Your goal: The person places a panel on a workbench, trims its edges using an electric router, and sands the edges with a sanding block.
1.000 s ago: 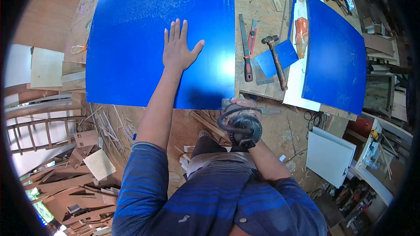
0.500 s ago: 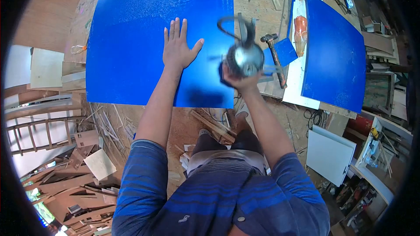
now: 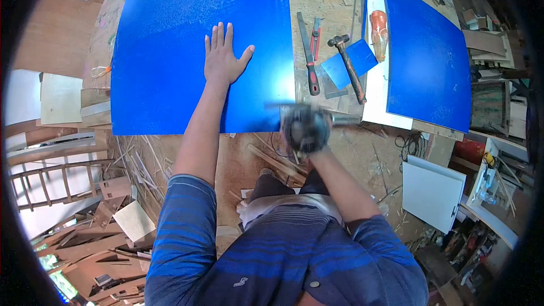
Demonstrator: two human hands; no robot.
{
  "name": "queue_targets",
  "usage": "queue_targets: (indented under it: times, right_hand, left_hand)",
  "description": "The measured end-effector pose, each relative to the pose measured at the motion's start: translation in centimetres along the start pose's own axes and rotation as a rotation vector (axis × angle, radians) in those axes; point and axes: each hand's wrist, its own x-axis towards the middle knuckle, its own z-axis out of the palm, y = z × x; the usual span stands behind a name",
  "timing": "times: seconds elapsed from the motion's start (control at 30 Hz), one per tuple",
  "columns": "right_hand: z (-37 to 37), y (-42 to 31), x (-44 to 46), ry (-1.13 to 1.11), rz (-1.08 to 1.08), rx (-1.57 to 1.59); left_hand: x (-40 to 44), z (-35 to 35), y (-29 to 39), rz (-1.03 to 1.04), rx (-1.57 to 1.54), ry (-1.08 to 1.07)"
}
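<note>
My left hand (image 3: pixel 223 59) lies flat on a large blue panel (image 3: pixel 170 73), fingers stretched out and thumb apart. My right hand (image 3: pixel 299 150) is wrapped round a trim router (image 3: pixel 307 127), which is dark, round-bodied and smeared by motion. The router is at the panel's front right corner, with a thin bar sticking out on either side. Whether it touches the panel edge I cannot tell. Most of my right fingers are hidden behind the tool.
Right of the panel lie a file (image 3: pixel 310 59), a red cutter (image 3: pixel 316 37), a hammer (image 3: pixel 350 71) and a small blue piece (image 3: pixel 357 59). Beyond are an orange bottle (image 3: pixel 378 31) and another blue panel (image 3: pixel 425 62). Wood scraps (image 3: pixel 272 161) litter the floor.
My right hand has brought the router toward me and slightly left, down to the panel's front corner, and the file and cutter are uncovered. My left hand stays flat on the panel.
</note>
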Motion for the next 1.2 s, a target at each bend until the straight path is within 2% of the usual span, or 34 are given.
queue_targets:
  times: [0.1, 0.13, 0.2, 0.33, 0.47, 0.73, 0.83, 0.9, 0.93, 0.97, 1.03, 1.1, 1.13, 1.2]
  right_hand:
    - [-0.8, -2.1, -4.9, -0.03, 0.027, 0.077]
    - [-0.2, -1.6, -6.6, 0.002, 0.165, 0.114]
    - [-0.2, -0.8, -7.4, -0.037, 0.231, 0.222]
    - [-0.5, -0.9, -5.9, -0.129, 0.257, 0.196]
    - [-0.1, -0.1, -3.0, -0.109, 0.167, 0.06]
    - [3.7, 5.7, 4.9, 0.083, -0.035, -0.185]
    - [4.9, 7.6, 8.4, 0.104, 0.005, -0.148]
    - [5.2, 7.8, 10.1, 0.061, 0.116, -0.031]
    - [5.2, 8.2, 10.2, 0.1, 0.004, -0.136]
    - [4.9, 7.0, 9.6, 0.105, 0.106, -0.08]
    - [3.7, 6.2, 7.8, 0.081, 0.005, -0.122]
    - [2.4, 4.0, 4.1, -0.004, 0.127, 0.148]
    - [3.6, 7.1, -2.3, -0.011, 0.61, 0.469]
    - [2.6, 5.4, -6.2, -0.05, 0.743, 0.612]
  left_hand:
    - [0.1, -0.2, 0.1, -0.005, 0.009, -0.015]
    - [0.2, -0.2, 0.1, -0.005, 0.003, -0.008]
    - [-0.1, -0.2, 0.2, -0.006, -0.007, -0.004]
    - [-0.1, -0.1, 0.3, -0.001, -0.011, 0.01]
    - [0.0, 0.0, 0.1, -0.003, -0.006, 0.013]
    - [0.0, 0.5, 0.0, -0.005, -0.003, -0.006]
    - [0.2, 0.3, 0.4, -0.014, 0.01, -0.021]
    - [0.1, 0.1, 0.5, -0.023, 0.021, -0.033]
    - [0.1, 0.1, 0.4, -0.021, 0.019, -0.039]
    - [0.2, 0.2, 0.4, -0.016, 0.013, -0.042]
    - [1.0, 0.2, 0.6, -0.013, 0.004, -0.055]
    - [2.4, -0.1, 0.7, -0.01, 0.002, -0.075]
    - [3.5, 0.2, 0.5, -0.007, 0.003, -0.065]
    - [6.1, 1.2, 0.3, -0.001, 0.003, -0.051]
